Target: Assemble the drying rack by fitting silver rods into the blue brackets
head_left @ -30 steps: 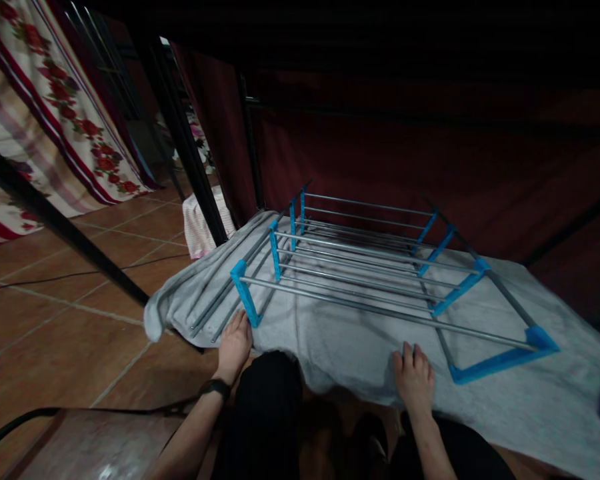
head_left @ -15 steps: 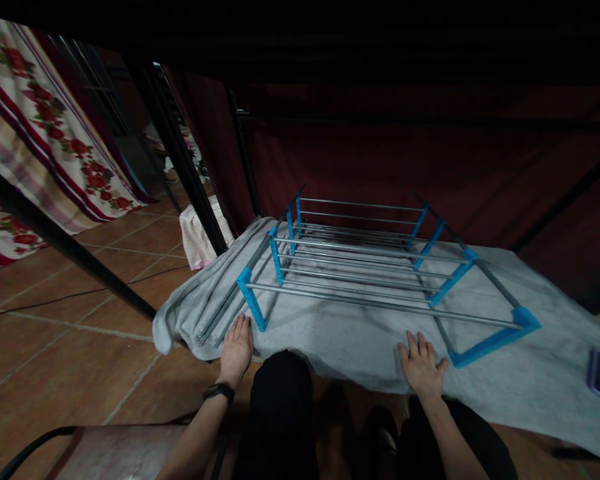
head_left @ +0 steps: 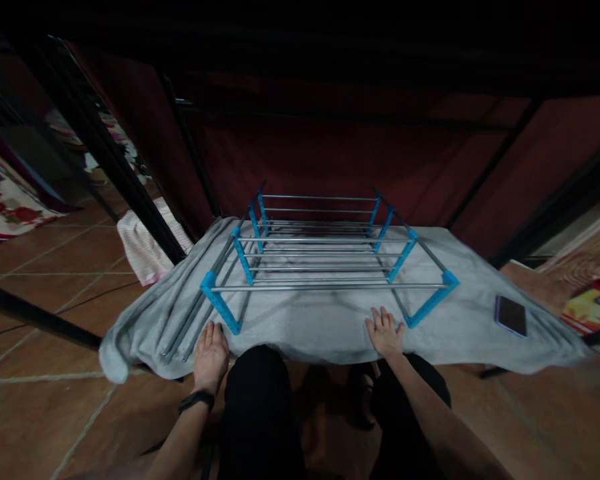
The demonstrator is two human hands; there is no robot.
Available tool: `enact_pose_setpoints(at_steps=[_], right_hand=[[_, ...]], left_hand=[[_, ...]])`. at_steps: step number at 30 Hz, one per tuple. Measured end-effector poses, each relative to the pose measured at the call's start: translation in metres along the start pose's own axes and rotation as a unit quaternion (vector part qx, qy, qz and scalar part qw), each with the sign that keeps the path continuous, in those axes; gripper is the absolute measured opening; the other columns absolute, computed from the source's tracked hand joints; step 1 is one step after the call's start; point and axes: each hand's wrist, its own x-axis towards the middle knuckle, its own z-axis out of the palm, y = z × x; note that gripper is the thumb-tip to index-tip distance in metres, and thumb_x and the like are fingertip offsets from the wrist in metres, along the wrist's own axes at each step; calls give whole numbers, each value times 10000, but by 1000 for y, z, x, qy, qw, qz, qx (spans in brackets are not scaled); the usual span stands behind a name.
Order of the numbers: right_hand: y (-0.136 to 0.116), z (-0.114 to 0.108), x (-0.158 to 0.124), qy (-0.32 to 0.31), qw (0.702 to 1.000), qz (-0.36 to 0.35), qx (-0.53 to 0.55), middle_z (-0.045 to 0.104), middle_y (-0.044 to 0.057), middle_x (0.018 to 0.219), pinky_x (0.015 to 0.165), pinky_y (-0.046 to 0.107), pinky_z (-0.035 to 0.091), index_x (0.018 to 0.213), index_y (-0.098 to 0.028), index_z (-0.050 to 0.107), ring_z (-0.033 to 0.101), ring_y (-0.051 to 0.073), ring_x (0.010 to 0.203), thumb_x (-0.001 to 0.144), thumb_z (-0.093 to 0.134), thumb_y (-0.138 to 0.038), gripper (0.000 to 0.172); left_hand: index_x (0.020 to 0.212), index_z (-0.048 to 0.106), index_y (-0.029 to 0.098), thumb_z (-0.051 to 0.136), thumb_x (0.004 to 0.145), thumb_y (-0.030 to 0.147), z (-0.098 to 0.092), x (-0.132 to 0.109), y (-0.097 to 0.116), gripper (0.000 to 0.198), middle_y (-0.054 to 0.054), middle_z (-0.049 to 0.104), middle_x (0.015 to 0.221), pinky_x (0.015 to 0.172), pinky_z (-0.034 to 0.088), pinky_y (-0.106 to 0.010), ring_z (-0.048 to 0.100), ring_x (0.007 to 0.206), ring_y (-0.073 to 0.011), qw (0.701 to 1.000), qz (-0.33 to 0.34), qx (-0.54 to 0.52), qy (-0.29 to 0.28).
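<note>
A metal rack (head_left: 325, 288) with grey tubes and blue plastic joints lies on a grey cloth (head_left: 300, 327) spread over a low surface. My left hand (head_left: 212, 355) rests flat on the cloth's front edge, fingers stretched out, just left of the rack's near left blue corner. Two loose-looking grey tubes (head_left: 190, 320) lie beside that hand; whether they join the rack I cannot tell. On the right, my right hand (head_left: 386, 333) lies flat on the cloth with fingers spread, near the rack's front right blue corner. Neither hand holds anything.
A phone (head_left: 511, 315) lies on the cloth at the right. Dark metal posts (head_left: 125, 180) and a dark overhead frame surround the surface, with a dark red curtain (head_left: 320, 153) behind. A striped cloth (head_left: 147, 240) hangs at the left above the tiled floor (head_left: 45, 400).
My view has turned to the right, so the rack and hands appear further left and the phone shows fully. Both hands stay flat on the cloth; the rack looks unmoved on it.
</note>
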Motion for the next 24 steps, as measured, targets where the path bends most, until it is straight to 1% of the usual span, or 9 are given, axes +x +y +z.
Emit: enact_pose_setpoints(at_steps=[4,7,9,12,14,16,18,20,24], right_hand=[[3,-11,-4,-7,999,-2,50,418,134,1496,1118,564,190,1407,-192,474,354,306,1376,943,382,-344,497],[24,-21,-19,8,989,-13,145,584,100,1340,1058,405,343,1252,-195,612,538,231,1208,915,362,-277,427],[51,-28,-30,41,979,39,195,679,82,1150,940,351,426,1123,-207,670,624,219,1015,913,342,-316,404],[106,-34,-37,117,951,183,218,693,93,995,812,360,463,1078,-196,669,632,244,860,907,308,-432,464],[144,-36,-30,171,937,211,222,659,137,1089,846,381,463,1132,-150,640,617,266,946,903,254,-429,528],[173,-35,-15,186,946,161,210,586,181,1243,962,409,425,1242,-105,576,548,287,1145,898,235,-409,572],[191,-30,-1,152,965,130,168,479,193,1394,1038,457,368,1354,-112,489,435,300,1298,906,235,-398,589],[200,-23,7,73,984,129,103,387,168,1489,1059,524,325,1426,-175,416,353,316,1366,919,235,-396,582],[205,-11,4,-43,987,152,-32,261,163,1564,1099,542,241,1496,-199,312,285,328,1410,942,227,-419,602]], left_hand=[[1347,469,-29,221,949,280,4,3,-5,562,-255,468,1412,1139,296,-461,365,1387,-314,1000,11,9,-7],[1346,464,-44,192,945,279,8,4,-7,583,-266,455,1417,1146,284,-460,351,1396,-310,999,19,16,-19],[1348,456,-63,176,943,280,9,4,-8,600,-280,440,1422,1149,275,-469,338,1401,-320,999,21,20,-28],[1368,438,-57,174,943,299,9,5,-8,614,-276,425,1435,1150,268,-482,317,1408,-331,999,14,18,-36],[1377,428,-52,173,942,309,9,5,-8,621,-274,413,1445,1155,260,-480,305,1414,-330,999,12,11,-39],[1378,422,-57,161,941,316,8,6,-7,631,-276,399,1453,1165,246,-470,297,1420,-323,999,10,6,-42],[1378,419,-62,149,942,327,7,7,-5,644,-272,396,1456,1175,229,-452,287,1426,-317,999,2,3,-49],[1380,417,-62,142,944,328,5,8,-4,648,-264,395,1460,1182,216,-441,273,1433,-315,998,-9,0,-60],[1398,401,-49,184,942,296,-5,9,0,611,-252,367,1485,1190,201,-440,248,1444,-314,996,-22,-14,-86]])
